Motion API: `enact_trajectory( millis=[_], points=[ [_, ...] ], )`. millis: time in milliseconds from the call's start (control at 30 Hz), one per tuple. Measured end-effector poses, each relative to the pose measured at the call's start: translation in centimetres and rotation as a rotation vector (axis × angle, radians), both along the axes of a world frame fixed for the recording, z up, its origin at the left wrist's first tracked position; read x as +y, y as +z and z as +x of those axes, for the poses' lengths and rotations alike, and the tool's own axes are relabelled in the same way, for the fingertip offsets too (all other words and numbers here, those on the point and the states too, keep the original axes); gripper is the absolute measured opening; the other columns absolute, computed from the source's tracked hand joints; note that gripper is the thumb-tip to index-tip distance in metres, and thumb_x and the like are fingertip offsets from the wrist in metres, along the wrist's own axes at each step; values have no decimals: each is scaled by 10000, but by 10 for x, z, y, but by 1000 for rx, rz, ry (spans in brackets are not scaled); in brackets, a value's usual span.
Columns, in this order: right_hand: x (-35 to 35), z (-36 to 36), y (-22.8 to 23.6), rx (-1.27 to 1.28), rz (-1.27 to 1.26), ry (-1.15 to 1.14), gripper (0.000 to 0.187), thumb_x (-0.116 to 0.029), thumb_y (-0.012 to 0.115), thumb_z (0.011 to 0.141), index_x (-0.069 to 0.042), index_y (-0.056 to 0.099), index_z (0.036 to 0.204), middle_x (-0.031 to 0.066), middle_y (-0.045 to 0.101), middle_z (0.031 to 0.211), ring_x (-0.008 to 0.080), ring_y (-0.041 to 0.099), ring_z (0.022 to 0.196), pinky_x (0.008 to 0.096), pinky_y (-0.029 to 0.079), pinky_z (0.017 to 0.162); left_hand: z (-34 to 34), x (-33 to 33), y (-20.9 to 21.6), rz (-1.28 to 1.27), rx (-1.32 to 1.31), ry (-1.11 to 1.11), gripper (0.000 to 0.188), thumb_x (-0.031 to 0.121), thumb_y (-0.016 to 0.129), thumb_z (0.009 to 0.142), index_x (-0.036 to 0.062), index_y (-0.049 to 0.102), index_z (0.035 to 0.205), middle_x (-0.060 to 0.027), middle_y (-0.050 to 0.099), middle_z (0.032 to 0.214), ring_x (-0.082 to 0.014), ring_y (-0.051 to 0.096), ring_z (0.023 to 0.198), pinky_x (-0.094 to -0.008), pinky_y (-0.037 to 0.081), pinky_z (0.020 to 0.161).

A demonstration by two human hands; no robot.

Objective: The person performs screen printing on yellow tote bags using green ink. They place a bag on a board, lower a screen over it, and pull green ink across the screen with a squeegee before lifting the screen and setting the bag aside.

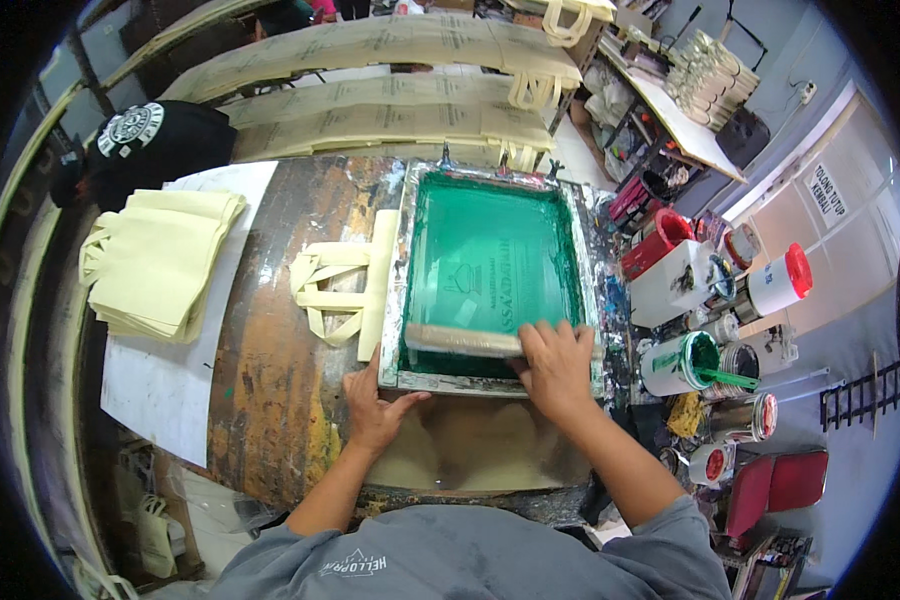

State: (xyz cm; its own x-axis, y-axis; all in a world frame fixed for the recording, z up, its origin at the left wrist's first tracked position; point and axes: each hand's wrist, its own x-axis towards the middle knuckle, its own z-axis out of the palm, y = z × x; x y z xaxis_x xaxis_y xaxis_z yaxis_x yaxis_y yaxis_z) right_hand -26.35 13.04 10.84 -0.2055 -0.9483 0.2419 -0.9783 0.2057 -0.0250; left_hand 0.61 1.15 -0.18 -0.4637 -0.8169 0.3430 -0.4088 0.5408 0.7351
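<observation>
A screen printing frame (395, 290) with a green mesh (470, 225) lies on the paint-stained table (280, 400) before me. My right hand (558, 370) is closed round the right part of a squeegee (460, 342), which rests across the mesh near the frame's close end. My left hand (375, 412) grips the near left corner of the frame, its thumb along the near edge and its fingers at the left side. A pale yellow tote bag (375, 285) sticks out from under the frame's left side, handles pointing left; the rest of it is hidden.
A stack of yellow bags (165, 265) lies on a white sheet (160, 390) at left. Paint tubs stand along the right, one a green paint tub (675, 362). Racks with laid-out bags (370, 50) fill the back. A person in black (160, 140) bends at far left.
</observation>
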Motion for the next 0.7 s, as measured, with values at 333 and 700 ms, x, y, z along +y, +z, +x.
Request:
enact_trajectory(
  millis=[333, 700],
  points=[
    [-146, -107, -39, 140, -145, -16, 458, -245, 873, 802, -154, 644, 1188, 43, 698, 1079, 293, 646, 1068, 531, 407, 937, 0, -2, -7, -1, -34, 37, 1091, 463, 974, 685, 17, 519, 1571, -73, 751, 1156, -293, 565, 1055, -421, 400, 1009],
    [-241, -195, 1, 36, -75, 15, 606, -326, 925, 753, -167, 615, 1250, 51, 724, 1214, 337, 689, 1146, 567, 506, 926, -54, -89, 104, -330, -73, -64, 1014, 593, 939, 680, 67, 625, 1487, -175, 587, 1203, -371, 569, 1134, -480, 447, 1030]
  ],
)
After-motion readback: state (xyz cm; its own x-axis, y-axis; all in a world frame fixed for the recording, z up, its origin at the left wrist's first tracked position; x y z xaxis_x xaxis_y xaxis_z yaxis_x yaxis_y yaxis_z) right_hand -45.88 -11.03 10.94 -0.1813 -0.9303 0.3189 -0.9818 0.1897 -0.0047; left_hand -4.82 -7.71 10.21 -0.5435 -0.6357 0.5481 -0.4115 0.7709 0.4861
